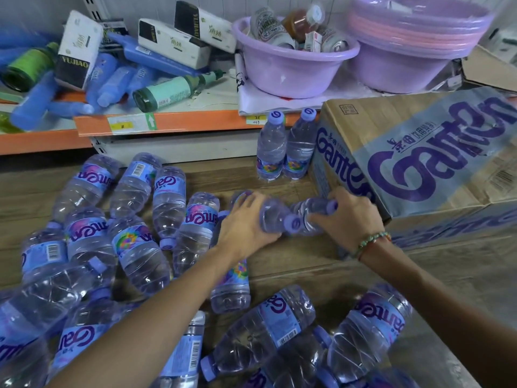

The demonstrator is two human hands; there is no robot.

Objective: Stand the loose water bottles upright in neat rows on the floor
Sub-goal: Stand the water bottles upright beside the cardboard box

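Two water bottles in the hands, both lying roughly sideways just above the wooden floor (293, 264). Left hand (246, 222) wraps over the body of one held bottle (272, 215), its cap (292, 224) pointing toward the right hand. Right hand (349, 217) curls round the second held bottle (313, 212), cap (333, 205) poking out past the fingers toward the carton. The two bottles touch or nearly touch between the hands; hands close together, not touching each other.

Beyond the hands, two upright bottles (282, 148) stand side by side on the floor, just beside the carton's corner and in front of the shelf base. Left of the left hand and under both forearms lies a heap of loose bottles (134, 242), all on their sides, overlapping, caps pointing every way. More loose ones near the right forearm (369, 329).

Right of the right hand: big Ganten cardboard carton (419, 158), the right hand's knuckles just beside its lower corner. A beaded bracelet (369, 242) on the right wrist.

Farther off past the hands, an orange-edged shelf (173, 121) carrying tissue packs (78, 49), blue bottles (112, 82), a green bottle (173, 91), a purple basin (293, 68) with cans in it, and a stack of basins (414, 43).
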